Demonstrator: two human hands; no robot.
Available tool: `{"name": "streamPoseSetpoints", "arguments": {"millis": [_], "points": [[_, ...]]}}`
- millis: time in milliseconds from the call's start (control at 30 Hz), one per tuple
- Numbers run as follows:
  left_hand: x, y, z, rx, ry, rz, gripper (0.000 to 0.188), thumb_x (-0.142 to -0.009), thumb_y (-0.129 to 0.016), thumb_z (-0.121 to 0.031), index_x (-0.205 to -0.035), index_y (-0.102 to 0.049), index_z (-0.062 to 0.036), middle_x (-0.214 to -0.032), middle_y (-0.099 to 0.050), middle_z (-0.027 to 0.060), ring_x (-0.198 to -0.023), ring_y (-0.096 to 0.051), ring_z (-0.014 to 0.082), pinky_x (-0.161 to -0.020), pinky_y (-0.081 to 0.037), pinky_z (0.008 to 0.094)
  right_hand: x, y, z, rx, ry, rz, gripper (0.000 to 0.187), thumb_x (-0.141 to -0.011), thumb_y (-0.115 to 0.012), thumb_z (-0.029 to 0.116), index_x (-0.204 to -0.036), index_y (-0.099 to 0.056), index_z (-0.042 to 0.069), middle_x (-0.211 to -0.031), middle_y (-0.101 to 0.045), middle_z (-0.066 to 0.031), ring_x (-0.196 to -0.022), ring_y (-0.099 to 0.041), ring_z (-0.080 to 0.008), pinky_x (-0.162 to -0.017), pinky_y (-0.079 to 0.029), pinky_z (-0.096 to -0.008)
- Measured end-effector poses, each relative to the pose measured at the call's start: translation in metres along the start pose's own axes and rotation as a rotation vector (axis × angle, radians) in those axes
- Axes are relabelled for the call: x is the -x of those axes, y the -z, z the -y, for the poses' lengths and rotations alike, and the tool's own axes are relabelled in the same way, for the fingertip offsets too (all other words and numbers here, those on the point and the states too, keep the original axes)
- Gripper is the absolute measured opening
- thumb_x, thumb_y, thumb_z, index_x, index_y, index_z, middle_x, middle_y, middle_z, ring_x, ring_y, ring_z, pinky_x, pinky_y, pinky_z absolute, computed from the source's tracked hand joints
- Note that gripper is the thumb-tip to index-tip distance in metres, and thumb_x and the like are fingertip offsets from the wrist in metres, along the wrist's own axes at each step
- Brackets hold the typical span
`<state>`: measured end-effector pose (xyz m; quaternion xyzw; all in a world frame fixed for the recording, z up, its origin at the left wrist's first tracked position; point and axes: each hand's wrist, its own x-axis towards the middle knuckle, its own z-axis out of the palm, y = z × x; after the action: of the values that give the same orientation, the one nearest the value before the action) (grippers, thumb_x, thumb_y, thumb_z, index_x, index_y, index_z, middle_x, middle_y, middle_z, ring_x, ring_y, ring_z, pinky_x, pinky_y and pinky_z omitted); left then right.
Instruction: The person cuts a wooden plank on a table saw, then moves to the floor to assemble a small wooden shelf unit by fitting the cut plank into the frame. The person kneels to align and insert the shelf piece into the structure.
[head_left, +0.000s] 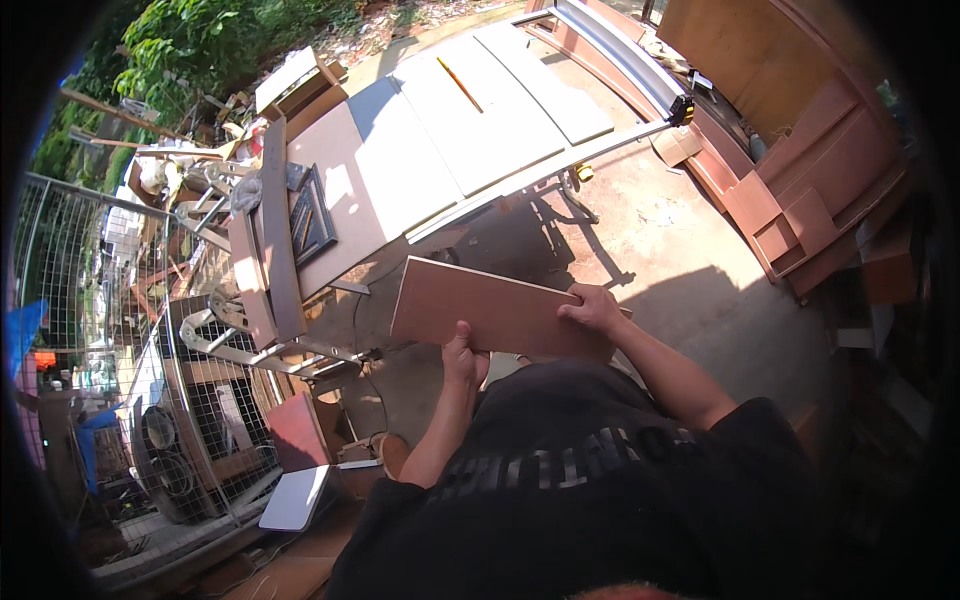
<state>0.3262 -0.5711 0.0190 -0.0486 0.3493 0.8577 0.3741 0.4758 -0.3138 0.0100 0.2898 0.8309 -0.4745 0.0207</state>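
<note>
A flat reddish-brown wooden board [490,315] with a pale long edge is held up in front of my body, its left end a little higher than its right. My left hand [463,360] grips its lower edge, the thumb lying on the near face. At the upper right corner my right hand [594,308] is closed over the board, thumb on the face. The fingers behind the board are hidden. Beyond it stands a work table [335,185] with white panels [425,140] and a yellow pencil-like stick [460,85] on top.
A long metal guide rail [540,175] runs along the table's near side. Dark planks [275,210] and a black frame [313,215] lie at its left end. Brown panels [800,190] lean at the right. Wire fencing [150,300] and scrap stand at the left.
</note>
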Motion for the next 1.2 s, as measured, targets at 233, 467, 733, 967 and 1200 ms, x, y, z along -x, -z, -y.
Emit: {"name": "streamPoseSetpoints", "arguments": {"millis": [233,467,733,967,1200], "points": [[0.012,0.08,-0.116,-0.256,-0.243,-0.458,0.043,-0.092,-0.072,-0.029,-0.121,-0.061,0.0007,-0.113,-0.066,0.008,-0.103,-0.064,0.0236,-0.089,-0.055,0.0419,-0.203,-0.137,-0.017,-0.268,-0.114,0.248,0.054,-0.091,-0.059,0.023,-0.14,-0.052,0.001,-0.117,-0.068,-0.017,-0.107,-0.063,-0.0259,-0.085,-0.052,-0.0359],[0.052,0.092,-0.162,-0.813,-0.625,-0.8,0.052,-0.09,-0.077,-0.026,-0.125,-0.056,0.0064,-0.117,-0.062,0.0131,-0.102,-0.058,0.0205,-0.092,-0.047,0.0353,-0.346,-0.249,0.01,-0.448,-0.465,0.18,0.05,-0.092,-0.054,0.019,-0.139,-0.05,0.002,-0.129,-0.062,-0.0163,-0.111,-0.061,-0.0262,-0.091,-0.048,-0.0344],[0.091,0.096,-0.129,-1.033,-0.633,-1.121,0.038,-0.091,-0.073,-0.013,-0.119,-0.06,0.0077,-0.114,-0.066,0.0125,-0.104,-0.061,0.0211,-0.095,-0.047,0.0352,-0.394,-0.296,0.008,-0.715,-0.646,0.073,0.055,-0.094,-0.055,0.025,-0.143,-0.045,0.003,-0.14,-0.052,-0.0156,-0.124,-0.052,-0.026,-0.102,-0.041,-0.0343],[0.08,0.084,-0.116,-0.965,-0.572,-1.126,0.036,-0.089,-0.076,-0.018,-0.114,-0.064,0.0048,-0.107,-0.068,0.0085,-0.097,-0.063,0.0174,-0.089,-0.049,0.0325,-0.376,-0.28,-0.017,-0.713,-0.651,0.364,0.06,-0.096,-0.056,0.031,-0.147,-0.041,0.003,-0.149,-0.044,-0.0149,-0.135,-0.044,-0.0258,-0.111,-0.035,-0.0342],[0.023,0.067,-0.129,-0.839,-0.576,-0.898,0.049,-0.085,-0.081,-0.03,-0.117,-0.063,0.0026,-0.104,-0.068,0.0071,-0.096,-0.063,0.0156,-0.086,-0.051,0.0323,-0.275,-0.22,-0.011,0.054,0.007,1.039,0.078,-0.083,-0.066,0.022,-0.152,-0.034,0.004,-0.15,-0.043,-0.019,-0.138,-0.044,-0.0321,-0.111,-0.038,-0.0395]]}}
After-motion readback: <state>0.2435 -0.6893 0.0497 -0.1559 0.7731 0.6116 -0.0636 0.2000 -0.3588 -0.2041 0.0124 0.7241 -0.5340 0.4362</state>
